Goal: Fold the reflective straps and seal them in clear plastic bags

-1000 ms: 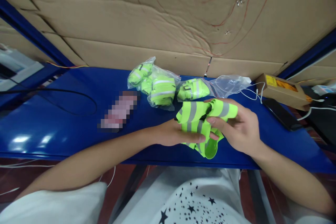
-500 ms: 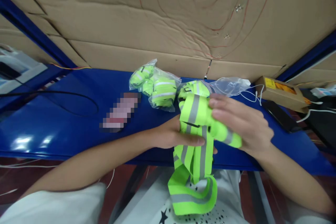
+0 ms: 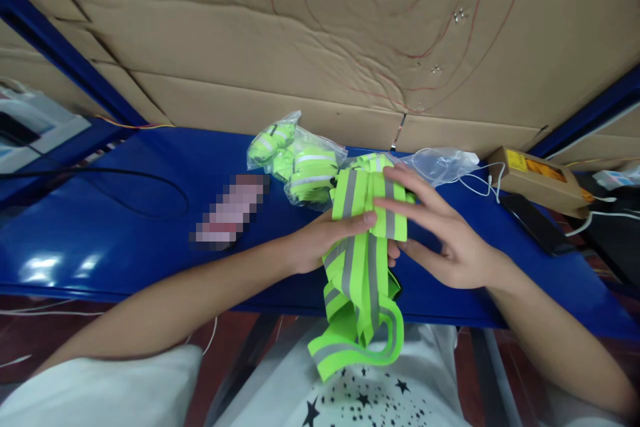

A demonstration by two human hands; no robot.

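A long neon-yellow, grey-striped fabric strap (image 3: pixel 351 267) is being grasped by the left hand (image 3: pixel 320 240) over the glossy blue surface (image 3: pixel 150 213) at six o'clock, its folds being touched from three o'clock by the right hand (image 3: pixel 450 247), fingers outspread.

Moderate indoor light, white glare at left on the blue table (image 3: pixel 125 250), pixelated patch (image 3: pixel 230 212), stretched edges

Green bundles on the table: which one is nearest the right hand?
The rightmost bundle, partly hidden behind the straps in the left hand. The other bundles lie farther left, away from the right hand.
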